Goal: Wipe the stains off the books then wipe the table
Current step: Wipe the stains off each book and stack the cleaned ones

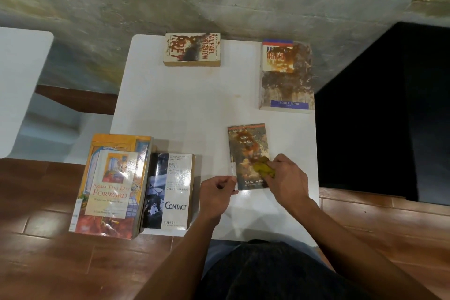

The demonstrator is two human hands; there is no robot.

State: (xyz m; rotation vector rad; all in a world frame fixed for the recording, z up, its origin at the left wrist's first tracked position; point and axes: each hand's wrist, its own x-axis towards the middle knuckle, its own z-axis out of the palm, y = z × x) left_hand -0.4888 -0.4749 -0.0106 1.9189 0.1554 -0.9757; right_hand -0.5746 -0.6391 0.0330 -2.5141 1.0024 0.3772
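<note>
A Tom Sawyer paperback (247, 148) lies near the front right of the white table (194, 105), with a brown stain across its cover. My right hand (286, 180) grips a crumpled yellow-green cloth (264, 168) pressed on the lower part of that cover. My left hand (215, 193) pinches the book's lower left corner at the spine. A stained Crichton paperback (192, 50) lies at the far edge. A large, heavily stained book (286, 75) lies at the far right.
Two glossy books lie side by side at the front left: From This Day Forward (112, 185), overhanging the table edge, and Contact (170, 190). A dark block (389, 117) stands right of the table. A white surface (19, 85) is at the left. Wooden floor below.
</note>
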